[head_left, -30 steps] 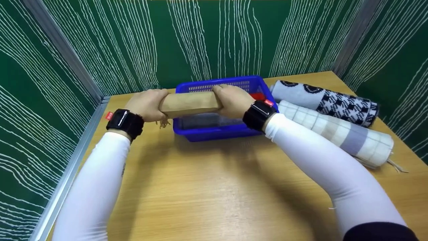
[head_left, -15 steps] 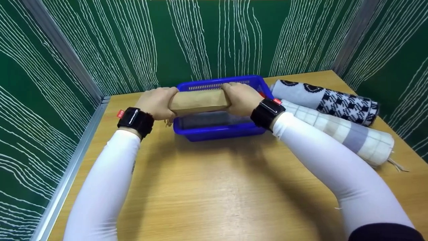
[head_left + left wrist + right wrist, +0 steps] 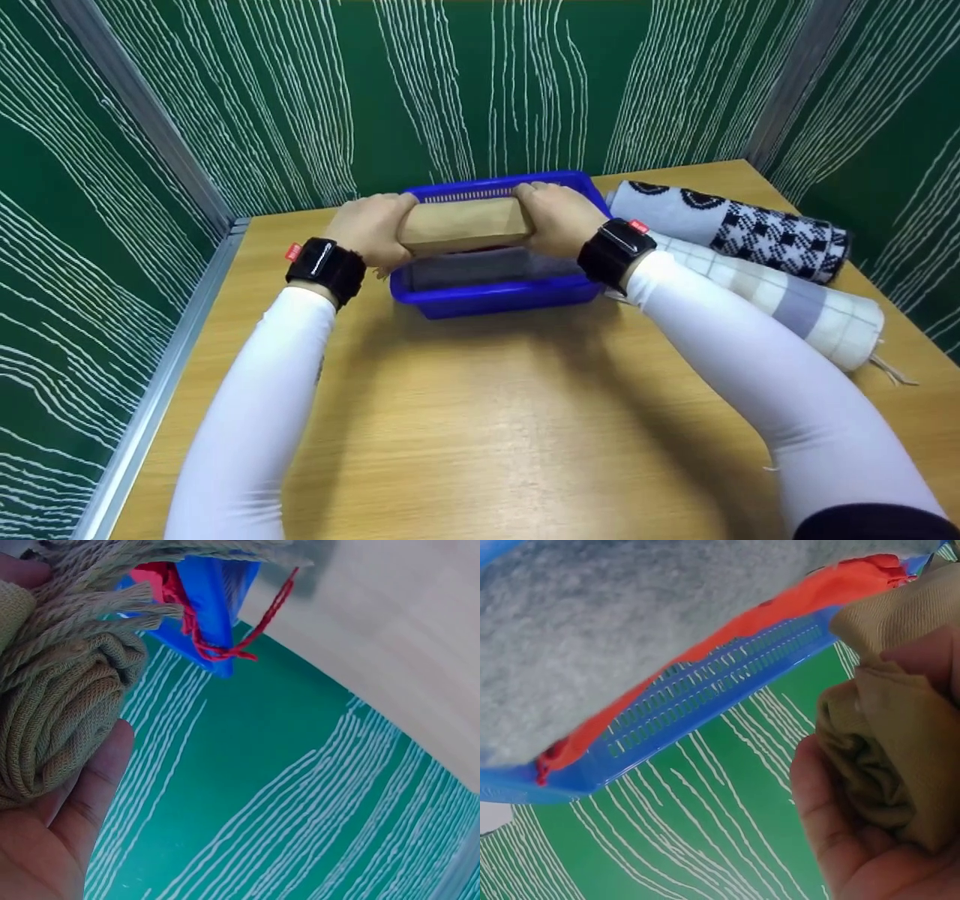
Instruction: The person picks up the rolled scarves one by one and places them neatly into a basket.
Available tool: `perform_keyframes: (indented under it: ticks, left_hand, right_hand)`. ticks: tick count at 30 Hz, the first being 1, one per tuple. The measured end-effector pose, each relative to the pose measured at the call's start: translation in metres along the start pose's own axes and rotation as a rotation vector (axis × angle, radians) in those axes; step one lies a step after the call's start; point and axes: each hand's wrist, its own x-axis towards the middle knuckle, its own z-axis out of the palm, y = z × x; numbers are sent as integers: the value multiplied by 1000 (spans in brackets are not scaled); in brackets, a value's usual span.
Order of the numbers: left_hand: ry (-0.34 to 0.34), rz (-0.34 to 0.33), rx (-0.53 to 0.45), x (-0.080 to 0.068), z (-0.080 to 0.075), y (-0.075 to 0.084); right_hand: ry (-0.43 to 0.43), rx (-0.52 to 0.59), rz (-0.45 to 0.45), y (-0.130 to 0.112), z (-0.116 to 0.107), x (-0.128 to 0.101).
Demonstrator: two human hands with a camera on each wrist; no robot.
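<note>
From the head view, your left hand point(image 3: 369, 227) and right hand point(image 3: 555, 219) each wrapped an end of the tan rolled cloth point(image 3: 463, 223), holding it over the blue perforated plastic basket point(image 3: 495, 296) near the tabletop's far edge. At the left wrist, your grip cupped the roll's fringed end point(image 3: 56, 701). At the right wrist, fingers point(image 3: 832, 821) curled round its other end point(image 3: 889, 742).

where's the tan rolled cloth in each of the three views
Head: the tan rolled cloth lies crosswise at upper centre, over the blue basket, held at its ends by the left hand and right hand.
Left wrist: its coiled, fringed end fills the left edge, against the palm.
Right wrist: its other end sits at the right edge, in the fingers.
Shared landmark: the blue basket, seen in all three.
</note>
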Motion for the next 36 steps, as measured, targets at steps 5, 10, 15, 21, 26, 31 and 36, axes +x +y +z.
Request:
perform_keyframes:
  ticks: [5, 10, 15, 21, 26, 31, 36]
  left_hand:
    - [12, 11, 18, 5, 2, 6]
    - [13, 16, 12, 11, 6, 12]
    - [4, 24, 12, 16, 9, 16]
    - [-2, 39, 4, 22, 10, 22]
    - [-11, 48, 6, 28, 12, 27]
    - [-12, 58, 4, 34, 14, 32]
    - [-11, 65, 13, 38, 16, 36]
  right_hand:
    - [2, -1, 12, 8, -1, -2]
    - [-16, 13, 43, 15, -1, -4]
    - [-15, 20, 52, 21, -2, -6]
    - [-16, 35, 64, 28, -5, -11]
    - [-17, 25, 66, 33, -6, -14]
    - [-13, 23, 84, 40, -7, -17]
    - [-20, 34, 96, 44, -8, -21]
